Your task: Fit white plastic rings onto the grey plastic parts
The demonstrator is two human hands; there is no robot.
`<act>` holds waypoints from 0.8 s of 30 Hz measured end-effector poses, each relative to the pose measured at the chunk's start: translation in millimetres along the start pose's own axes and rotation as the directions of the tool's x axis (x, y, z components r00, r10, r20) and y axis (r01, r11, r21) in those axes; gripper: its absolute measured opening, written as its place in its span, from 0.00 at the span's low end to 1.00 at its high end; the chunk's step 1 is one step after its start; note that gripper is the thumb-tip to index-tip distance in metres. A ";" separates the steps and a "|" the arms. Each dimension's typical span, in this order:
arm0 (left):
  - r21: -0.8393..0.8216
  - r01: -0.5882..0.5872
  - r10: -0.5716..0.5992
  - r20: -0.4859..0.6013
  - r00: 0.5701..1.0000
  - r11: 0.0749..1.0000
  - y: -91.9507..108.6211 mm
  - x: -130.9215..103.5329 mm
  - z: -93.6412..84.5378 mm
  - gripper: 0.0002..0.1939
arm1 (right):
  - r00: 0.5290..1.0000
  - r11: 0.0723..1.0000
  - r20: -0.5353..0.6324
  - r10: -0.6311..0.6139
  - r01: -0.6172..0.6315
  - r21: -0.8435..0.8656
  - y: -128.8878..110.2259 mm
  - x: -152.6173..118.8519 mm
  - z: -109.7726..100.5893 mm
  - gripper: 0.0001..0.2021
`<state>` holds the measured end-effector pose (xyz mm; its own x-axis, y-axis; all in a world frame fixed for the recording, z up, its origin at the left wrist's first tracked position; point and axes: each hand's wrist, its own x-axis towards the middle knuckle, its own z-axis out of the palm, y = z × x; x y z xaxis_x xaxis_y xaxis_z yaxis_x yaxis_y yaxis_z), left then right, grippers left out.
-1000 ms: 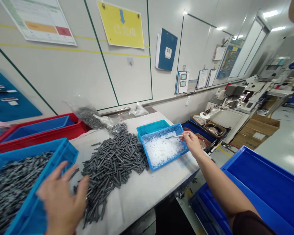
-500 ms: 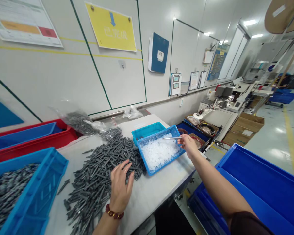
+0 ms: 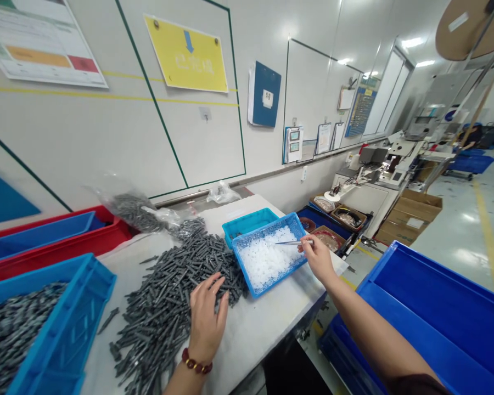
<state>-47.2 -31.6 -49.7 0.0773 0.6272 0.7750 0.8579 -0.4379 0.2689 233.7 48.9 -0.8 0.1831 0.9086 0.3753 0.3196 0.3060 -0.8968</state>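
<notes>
My right hand (image 3: 316, 257) pinches a pair of metal tweezers (image 3: 288, 242), whose tips point left into a heap of small white pieces (image 3: 267, 258). These pieces fill a blue tray (image 3: 257, 292) that sits tilted, its far side by a turquoise tray (image 3: 249, 220). My left hand (image 3: 208, 312), with a beaded bracelet at the wrist, hovers over the right side of a large pile of dark grey slender parts (image 3: 168, 291). Its fingers are apart and slightly curled, and I see nothing held in them.
A light blue crate (image 3: 72, 323) of grey parts stands at the left, with a red bin (image 3: 119, 233) behind it. Clear bags (image 3: 135, 211) of parts lie by the wall. Large blue bins (image 3: 428, 312) stand right of the table (image 3: 247, 334).
The tweezers have shifted slightly, their tips now lower over the white pieces. My left hand has moved a little right and down in view, staying over the pile's edge.
</notes>
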 end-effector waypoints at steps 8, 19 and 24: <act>-0.048 0.002 -0.002 0.005 1.000 0.999 0.1 -0.3 1.7 0.14 | 0.999 1.000 0.047 0.004 -0.003 -0.015 5.1 -9.4 18.5 0.10; -0.175 0.150 -0.139 0.073 0.988 0.973 -0.7 -4.4 5.6 0.14 | 0.947 0.868 0.073 0.314 -0.318 0.381 2.5 -15.9 4.4 0.19; -0.216 0.160 -0.138 0.114 0.984 0.963 -0.2 -4.4 5.1 0.13 | 0.931 0.843 0.064 0.360 -0.354 0.404 2.3 -17.4 3.9 0.16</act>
<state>-45.1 -31.0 -56.1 0.0158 0.7510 0.6601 0.7287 -0.4607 0.5068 227.7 34.9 -10.4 0.2263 0.9740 0.0110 -0.1715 0.0510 -0.9839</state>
